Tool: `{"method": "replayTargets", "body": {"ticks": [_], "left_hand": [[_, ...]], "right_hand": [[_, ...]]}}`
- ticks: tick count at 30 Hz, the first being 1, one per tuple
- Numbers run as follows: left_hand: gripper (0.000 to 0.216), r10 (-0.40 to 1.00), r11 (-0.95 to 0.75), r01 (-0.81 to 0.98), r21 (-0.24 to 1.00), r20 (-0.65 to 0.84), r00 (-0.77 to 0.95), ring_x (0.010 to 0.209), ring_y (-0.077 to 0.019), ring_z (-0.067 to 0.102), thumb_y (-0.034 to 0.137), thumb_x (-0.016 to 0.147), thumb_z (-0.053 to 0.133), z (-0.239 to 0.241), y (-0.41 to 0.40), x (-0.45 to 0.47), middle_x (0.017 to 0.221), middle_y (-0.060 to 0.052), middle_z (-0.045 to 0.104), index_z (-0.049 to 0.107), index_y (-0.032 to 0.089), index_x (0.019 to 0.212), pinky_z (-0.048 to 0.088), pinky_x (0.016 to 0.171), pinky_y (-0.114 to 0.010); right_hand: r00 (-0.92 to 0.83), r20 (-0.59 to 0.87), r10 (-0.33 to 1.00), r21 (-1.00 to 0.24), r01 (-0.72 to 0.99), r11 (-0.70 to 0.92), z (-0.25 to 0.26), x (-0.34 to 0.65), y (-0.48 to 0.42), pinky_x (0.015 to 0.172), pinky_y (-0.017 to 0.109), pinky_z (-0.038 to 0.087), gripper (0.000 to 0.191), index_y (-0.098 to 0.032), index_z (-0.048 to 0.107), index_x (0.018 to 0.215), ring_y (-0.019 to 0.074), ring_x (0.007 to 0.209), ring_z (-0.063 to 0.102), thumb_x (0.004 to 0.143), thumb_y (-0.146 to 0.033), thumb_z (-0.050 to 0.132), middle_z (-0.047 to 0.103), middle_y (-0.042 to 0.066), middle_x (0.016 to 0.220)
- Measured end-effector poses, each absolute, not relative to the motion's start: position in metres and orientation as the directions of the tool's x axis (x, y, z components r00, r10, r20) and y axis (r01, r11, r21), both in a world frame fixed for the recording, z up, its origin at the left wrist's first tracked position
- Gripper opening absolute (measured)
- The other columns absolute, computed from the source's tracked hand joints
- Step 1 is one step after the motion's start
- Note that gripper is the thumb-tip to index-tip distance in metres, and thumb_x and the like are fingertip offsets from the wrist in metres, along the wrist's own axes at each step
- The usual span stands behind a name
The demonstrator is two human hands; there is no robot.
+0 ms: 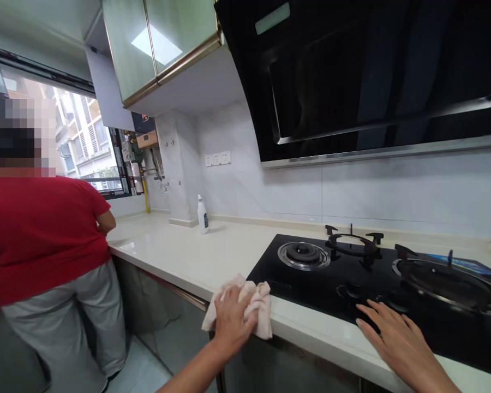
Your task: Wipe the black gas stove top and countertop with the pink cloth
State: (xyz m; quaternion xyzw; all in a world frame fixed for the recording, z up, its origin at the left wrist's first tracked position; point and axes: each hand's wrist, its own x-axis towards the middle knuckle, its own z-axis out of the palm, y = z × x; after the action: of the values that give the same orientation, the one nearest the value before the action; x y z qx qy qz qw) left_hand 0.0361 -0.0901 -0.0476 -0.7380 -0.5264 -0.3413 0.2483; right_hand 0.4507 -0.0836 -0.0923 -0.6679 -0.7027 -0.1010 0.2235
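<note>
Bunched under my left hand (232, 316) is a pale pink cloth (264, 311), which drapes over the front edge of the white countertop (229, 248) beside the stove's near left corner. My fingers curl into the cloth. Over the front of the black gas stove (265, 275), my right hand (396, 338) is spread with its fingers apart, near the control knobs, and holds nothing. Whether its fingertips touch the glass I cannot tell. The left burner (304, 255) has no pan support on it. A loose-looking black pan support (352, 244) stands at the back of the stove.
A white spray-type bottle (202, 214) stands near the wall. Above the stove hangs a black range hood (331, 93), with wall cabinets (167, 33) beside it. At the left, a person in a red shirt (49, 234) faces away by the window.
</note>
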Motion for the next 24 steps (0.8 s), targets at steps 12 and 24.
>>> {"method": "replayTargets", "body": {"ticks": [12, 24], "left_hand": [[0.081, 0.455, -0.56, 0.813, -0.16, 0.76, 0.463, 0.12, -0.0372, 0.055, 0.068, 0.072, 0.073, -0.088, -0.114, 0.176, 0.143, -0.008, 0.058, 0.049, 0.043, 0.145, 0.038, 0.1, -0.057], [0.072, 0.457, -0.618, 0.745, -0.25, 0.657, 0.6, 0.128, -0.0365, 0.052, 0.074, 0.086, 0.059, -0.079, -0.076, 0.052, 0.146, -0.011, 0.057, 0.054, 0.035, 0.146, 0.031, 0.11, -0.052]], "right_hand": [[-0.029, 0.499, 0.866, -0.129, 0.986, 0.108, -0.094, 0.457, -0.082, 0.116, 0.059, 0.034, 0.062, -0.031, 0.066, 0.134, 0.0317, 0.141, 0.045, 0.093, -0.062, 0.031, 0.057, 0.006, 0.147], [-0.031, 0.466, 0.884, -0.136, 0.985, 0.106, -0.092, 0.463, -0.089, 0.117, 0.059, 0.033, 0.065, -0.031, 0.063, 0.136, 0.0317, 0.143, 0.043, 0.094, -0.067, 0.029, 0.055, 0.005, 0.149]]}}
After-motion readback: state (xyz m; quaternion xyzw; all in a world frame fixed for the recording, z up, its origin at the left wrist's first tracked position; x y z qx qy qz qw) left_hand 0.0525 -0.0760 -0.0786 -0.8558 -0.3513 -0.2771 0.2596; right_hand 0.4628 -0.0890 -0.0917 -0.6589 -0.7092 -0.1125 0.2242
